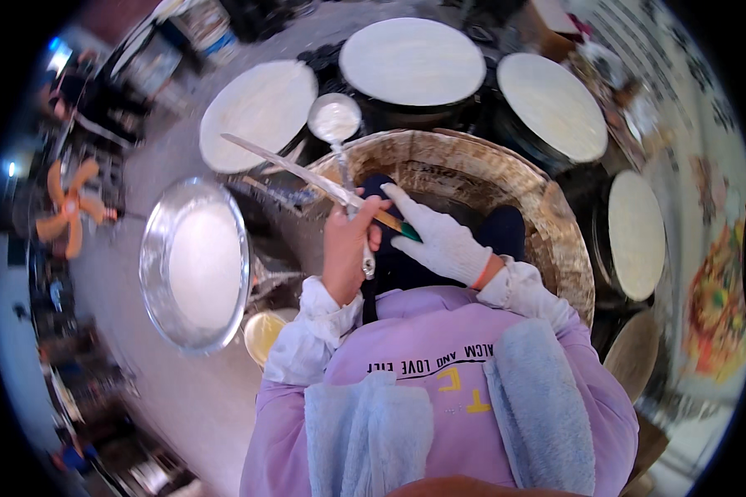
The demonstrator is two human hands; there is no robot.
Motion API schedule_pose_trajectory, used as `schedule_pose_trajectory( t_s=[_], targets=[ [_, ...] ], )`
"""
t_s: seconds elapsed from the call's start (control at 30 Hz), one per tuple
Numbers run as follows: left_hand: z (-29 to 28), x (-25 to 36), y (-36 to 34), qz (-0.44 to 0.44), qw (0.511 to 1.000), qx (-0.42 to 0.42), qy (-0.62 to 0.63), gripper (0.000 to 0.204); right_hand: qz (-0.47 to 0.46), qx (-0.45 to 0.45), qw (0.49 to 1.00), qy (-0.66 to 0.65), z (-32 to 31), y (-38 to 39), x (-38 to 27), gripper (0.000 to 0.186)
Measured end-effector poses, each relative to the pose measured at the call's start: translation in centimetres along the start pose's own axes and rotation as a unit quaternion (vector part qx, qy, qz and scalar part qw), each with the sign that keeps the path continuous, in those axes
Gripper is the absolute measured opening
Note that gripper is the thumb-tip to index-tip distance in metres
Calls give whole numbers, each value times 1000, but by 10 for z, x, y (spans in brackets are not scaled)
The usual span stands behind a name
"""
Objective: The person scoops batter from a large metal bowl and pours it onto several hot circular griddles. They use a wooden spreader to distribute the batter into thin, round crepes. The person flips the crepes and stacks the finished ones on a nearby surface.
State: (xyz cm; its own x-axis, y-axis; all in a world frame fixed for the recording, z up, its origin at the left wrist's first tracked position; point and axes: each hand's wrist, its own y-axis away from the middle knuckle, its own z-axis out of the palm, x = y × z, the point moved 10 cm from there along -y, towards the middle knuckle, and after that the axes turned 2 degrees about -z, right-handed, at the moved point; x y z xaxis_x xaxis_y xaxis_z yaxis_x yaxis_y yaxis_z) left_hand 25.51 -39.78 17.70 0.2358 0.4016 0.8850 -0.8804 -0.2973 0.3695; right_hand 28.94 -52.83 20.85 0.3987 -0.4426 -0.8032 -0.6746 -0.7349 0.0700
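My bare left hand (348,248) is wrapped round the handle of a metal ladle (335,120). The ladle's bowl points away from me and carries a whitish coating. Across the ladle's handle lies a long, narrow, white-smeared blade (290,168), its tip pointing to the far left. My right hand (443,242), in a white knit glove, pinches the blade's wooden, green-ended handle between thumb and fingers. The left thumb and fingers lie close against the blade where the two tools cross; whether they grip it too, I cannot tell.
Round pans of white batter (413,62) on dark stands curve around a rusty, crusted rim (555,224) in front of me. A large metal basin (153,273) of white liquid stands at left, near a yellowish tub (265,335). An orange fan (70,207) is farther left.
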Motion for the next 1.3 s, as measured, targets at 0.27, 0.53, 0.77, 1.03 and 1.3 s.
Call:
schedule_pose_trajectory(
  t_s=[0.27, 0.53, 0.77, 1.03, 1.3],
  targets=[
    [-212, -35, 90, 27, 954, 265, 134, 42, 112, -160, 934, -299, 80, -52, -5, 32],
    [-398, -140, 153, -10, 870, 429, 245, 31, 208, -311, 892, -254, 169, -112, -6, 36],
    [-503, -100, 70, -31, 877, 457, 145, 24, 251, -334, 855, -307, 267, -205, -39, 32],
    [-661, -128, -123, -71, 854, 512, 53, 18, 281, -230, 897, -252, 398, -363, -8, 25],
    [-629, -136, -208, -147, 896, 337, 249, 14, 50, -304, 951, -14, 454, -388, -16, 33]
  ],
)
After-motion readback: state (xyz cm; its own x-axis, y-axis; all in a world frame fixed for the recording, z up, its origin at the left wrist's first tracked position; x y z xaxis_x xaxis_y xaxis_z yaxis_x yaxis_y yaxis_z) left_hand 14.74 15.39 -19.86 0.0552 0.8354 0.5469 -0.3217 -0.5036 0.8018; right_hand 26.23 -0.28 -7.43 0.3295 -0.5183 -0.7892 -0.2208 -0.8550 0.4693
